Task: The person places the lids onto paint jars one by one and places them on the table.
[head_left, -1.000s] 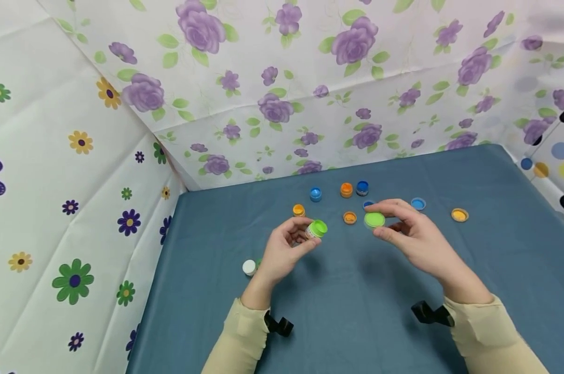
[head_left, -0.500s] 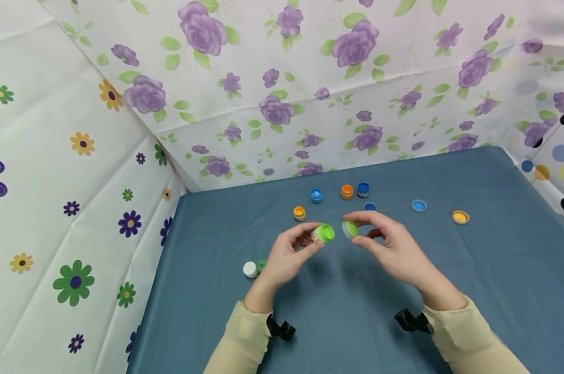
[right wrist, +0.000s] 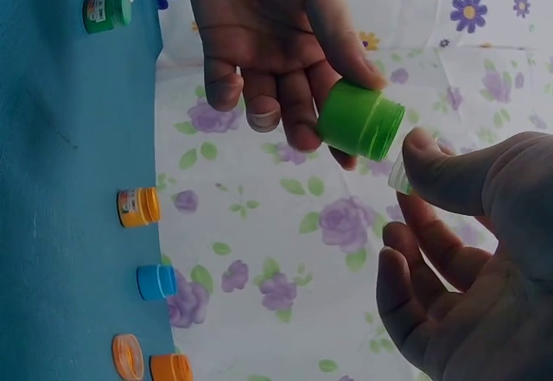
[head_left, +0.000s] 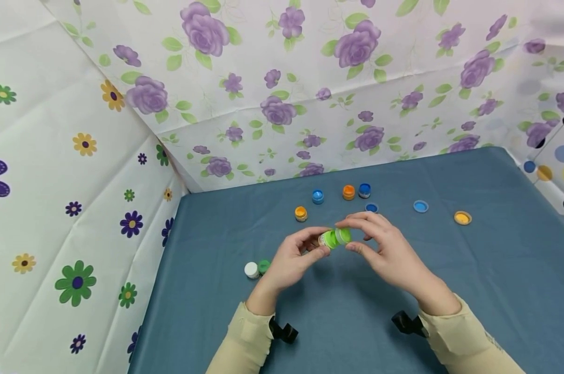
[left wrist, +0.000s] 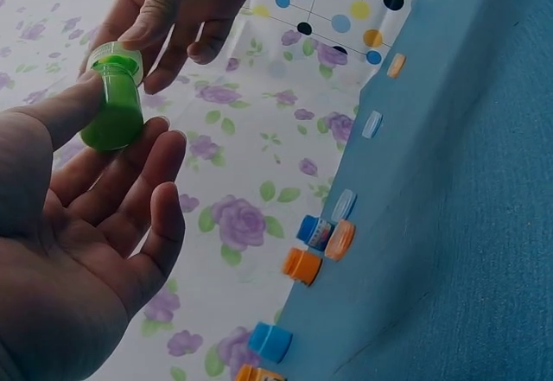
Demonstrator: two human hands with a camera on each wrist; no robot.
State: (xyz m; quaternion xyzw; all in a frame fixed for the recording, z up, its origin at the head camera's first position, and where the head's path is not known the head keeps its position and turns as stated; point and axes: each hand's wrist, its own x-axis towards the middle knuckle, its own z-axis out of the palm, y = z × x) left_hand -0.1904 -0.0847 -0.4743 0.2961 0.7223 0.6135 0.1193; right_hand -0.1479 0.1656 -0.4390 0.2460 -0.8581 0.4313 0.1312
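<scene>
A small bright green paint jar (head_left: 327, 239) is held tilted above the table by my left hand (head_left: 289, 259), its thumb and fingers around the sides. My right hand (head_left: 387, 254) pinches the jar's clear-rimmed green lid (head_left: 343, 236) by the edge. In the head view the lid meets the jar's mouth; in the right wrist view the lid (right wrist: 398, 176) sits partly behind my thumb, close to the jar's rim. Whether it is seated, I cannot tell. The left wrist view shows the jar (left wrist: 114, 113) upside-up with the lid (left wrist: 117, 53) at its top.
Open jars stand farther back: yellow (head_left: 300, 214), light blue (head_left: 317, 196), orange (head_left: 349, 192), dark blue (head_left: 364, 190). Loose lids lie rightward: dark blue (head_left: 371, 208), light blue (head_left: 420, 206), yellow (head_left: 462, 217); an orange lid (left wrist: 340, 239) too. White (head_left: 251, 270) and green (head_left: 264, 267) jars stand left.
My right hand has moved left, turning the lid from facing the head camera to facing the jar and bringing it to the mouth. My left hand has shifted slightly right with the jar.
</scene>
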